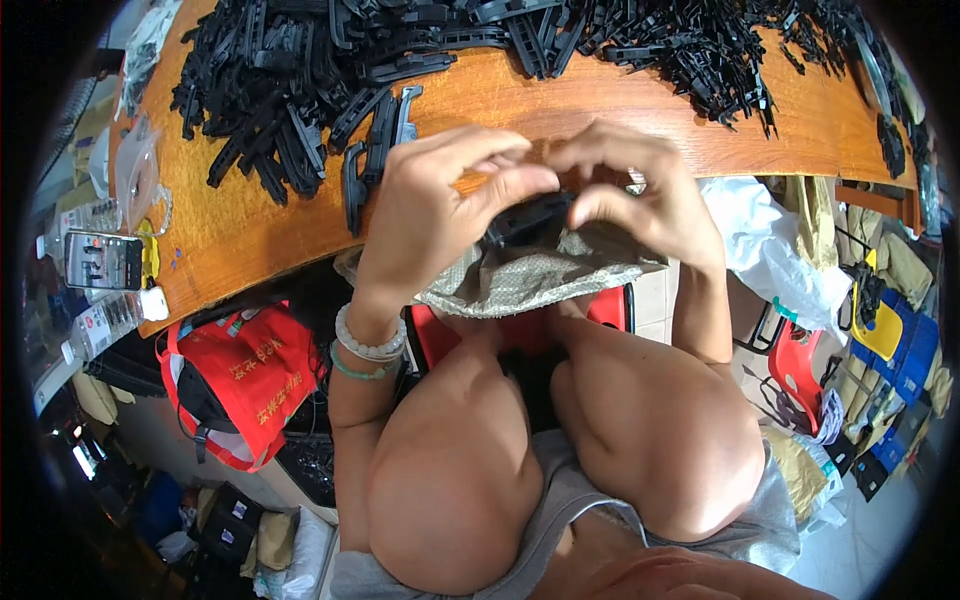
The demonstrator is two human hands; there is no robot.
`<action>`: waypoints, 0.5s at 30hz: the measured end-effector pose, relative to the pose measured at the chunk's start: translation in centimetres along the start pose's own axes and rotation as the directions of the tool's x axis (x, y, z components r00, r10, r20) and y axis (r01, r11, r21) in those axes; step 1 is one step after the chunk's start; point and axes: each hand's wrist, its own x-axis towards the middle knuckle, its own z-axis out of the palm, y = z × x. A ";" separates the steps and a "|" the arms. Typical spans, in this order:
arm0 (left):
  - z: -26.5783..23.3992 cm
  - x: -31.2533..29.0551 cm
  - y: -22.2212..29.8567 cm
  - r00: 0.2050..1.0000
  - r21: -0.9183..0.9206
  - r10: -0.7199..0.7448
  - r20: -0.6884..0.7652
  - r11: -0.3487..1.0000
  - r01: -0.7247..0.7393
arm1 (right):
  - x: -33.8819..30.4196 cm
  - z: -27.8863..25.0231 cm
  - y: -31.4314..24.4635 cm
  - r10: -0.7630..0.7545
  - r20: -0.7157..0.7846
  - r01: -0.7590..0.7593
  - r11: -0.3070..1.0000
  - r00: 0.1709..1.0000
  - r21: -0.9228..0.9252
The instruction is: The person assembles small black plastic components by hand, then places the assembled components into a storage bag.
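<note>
My left hand (425, 190) and my right hand (655, 185) hover facing each other at the table's near edge. Both have curled fingers with the thumbs set apart, and I see nothing held in either. Below them gapes a woven sack (520, 285), its rim above my knees. Black plastic pieces (530, 220) show inside its mouth, partly covered by my hands. Slim black plastic parts (380, 135) lie on the table just beyond my left hand. White and green bead bracelets circle my left wrist.
Heaps of black plastic parts (290, 60) and thinner black pieces (690, 60) cover the far side of the wooden table (250, 235). At left are a phone (103, 260) and plastic bottles (105, 325). A red bag (250, 385) stands below; a white plastic bag (765, 235) hangs at right.
</note>
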 end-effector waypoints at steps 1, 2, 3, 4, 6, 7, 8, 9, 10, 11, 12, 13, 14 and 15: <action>0.3 0.7 -0.1 0.999 0.074 0.017 -0.034 0.997 -0.014 | 0.4 -0.9 0.5 0.002 -0.089 -0.003 1.000 0.996 -0.009; 0.3 1.2 -0.1 0.997 0.153 0.034 -0.072 0.988 -0.023 | 1.6 -1.8 1.4 -0.189 -0.247 0.111 0.948 0.950 -0.299; 0.5 1.6 0.1 0.999 0.163 0.016 -0.048 0.987 -0.008 | 2.7 -2.9 1.7 -0.138 -0.365 0.030 0.958 0.921 -0.287; 1.0 2.1 -0.1 0.999 0.165 0.025 -0.045 0.986 -0.017 | 4.4 -4.4 3.1 -0.385 -0.392 0.126 0.829 0.836 -0.546; 1.7 2.5 -1.0 0.976 0.400 0.187 -0.116 0.908 -0.126 | 7.0 -6.2 4.0 -0.227 -0.339 0.003 0.834 0.913 -0.552; 2.2 2.9 -1.4 0.971 0.439 0.217 -0.097 0.885 -0.154 | 8.6 -6.3 4.5 -0.261 -0.387 -0.019 0.809 0.884 -0.588; 2.5 3.2 -1.7 0.971 0.439 0.217 -0.096 0.885 -0.155 | 10.1 -6.1 4.9 -0.261 -0.388 -0.019 0.809 0.884 -0.588; 2.6 3.5 -1.9 0.967 0.473 0.241 -0.079 0.863 -0.176 | 11.4 -5.9 5.3 -0.284 -0.408 -0.072 0.741 0.868 -0.668; 2.8 3.7 -2.2 0.963 0.504 0.264 -0.063 0.841 -0.197 | 12.6 -5.7 5.7 -0.308 -0.423 -0.127 0.662 0.852 -0.739; 3.1 3.8 -2.1 0.962 0.500 0.267 -0.061 0.842 -0.202 | 13.2 -5.8 5.8 -0.256 -0.395 -0.134 0.669 0.882 -0.731; 3.3 3.8 -2.1 0.969 0.511 0.245 -0.035 0.838 -0.194 | 13.9 -5.8 7.0 -0.264 -0.411 -0.141 0.670 0.872 -0.729; 3.3 3.7 -2.2 0.976 0.525 0.216 -0.012 0.832 -0.178 | 14.0 -5.3 7.0 -0.271 -0.427 -0.149 0.671 0.863 -0.727; 3.4 3.5 -2.2 0.977 0.526 0.214 -0.012 0.832 -0.176 | 14.0 -4.9 7.0 -0.277 -0.442 -0.157 0.671 0.853 -0.724; 3.4 3.2 -2.2 0.978 0.507 0.208 -0.010 0.844 -0.174 | 13.8 -4.7 7.0 -0.276 -0.442 -0.156 0.673 0.854 -0.723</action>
